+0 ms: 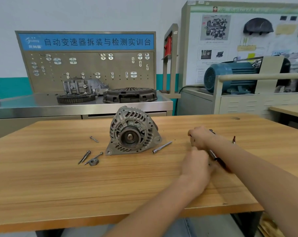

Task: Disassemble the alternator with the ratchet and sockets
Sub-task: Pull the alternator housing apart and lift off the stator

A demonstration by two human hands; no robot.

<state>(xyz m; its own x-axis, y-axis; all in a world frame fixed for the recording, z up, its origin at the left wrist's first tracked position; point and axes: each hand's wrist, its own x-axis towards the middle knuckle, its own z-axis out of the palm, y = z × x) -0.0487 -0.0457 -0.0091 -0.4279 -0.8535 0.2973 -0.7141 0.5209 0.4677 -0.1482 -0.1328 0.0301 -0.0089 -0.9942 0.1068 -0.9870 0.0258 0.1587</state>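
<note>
Alternator: we see it upright mid-table, pulley facing us.
Ratchet: right of it, in both hands.
Right hand: fingers curled at ratchet's head.
Left hand: fingers gripping its handle.

Dull grey cast-metal alternator, wood-grain table

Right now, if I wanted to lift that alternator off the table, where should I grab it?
Probably by the round finned body of the alternator, coming down from above with fingers spread over both flanks. It stands on edge, pulley facing you, so the top is free. Avoid the small mounting ears at the bottom; they give little purchase.
</note>
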